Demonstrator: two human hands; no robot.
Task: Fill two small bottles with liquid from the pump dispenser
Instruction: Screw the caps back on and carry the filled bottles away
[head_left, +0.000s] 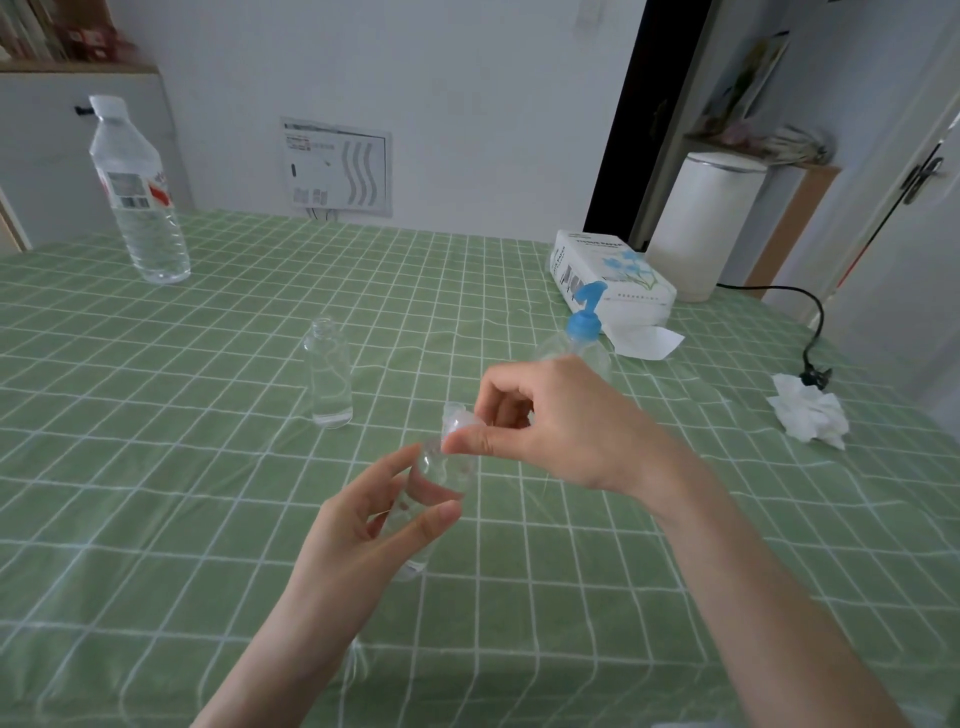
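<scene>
My left hand (363, 519) grips a small clear bottle (434, 478), held tilted above the table. At the neck of that bottle my right hand (545, 421) pinches a clear cap (457, 418) between thumb and forefinger. A second small clear bottle (330, 374) stands upright and uncapped on the green checked tablecloth (208, 467), to the left of my hands. The pump dispenser (584, 332), clear with a blue pump head, stands just behind my right hand, which hides its lower body.
A large water bottle (137, 192) stands at the far left. A white tissue pack (608, 275) lies at the back right, with a crumpled tissue (808, 410) and a black cable (810, 332) near the right edge. A white appliance (701, 223) stands behind the table.
</scene>
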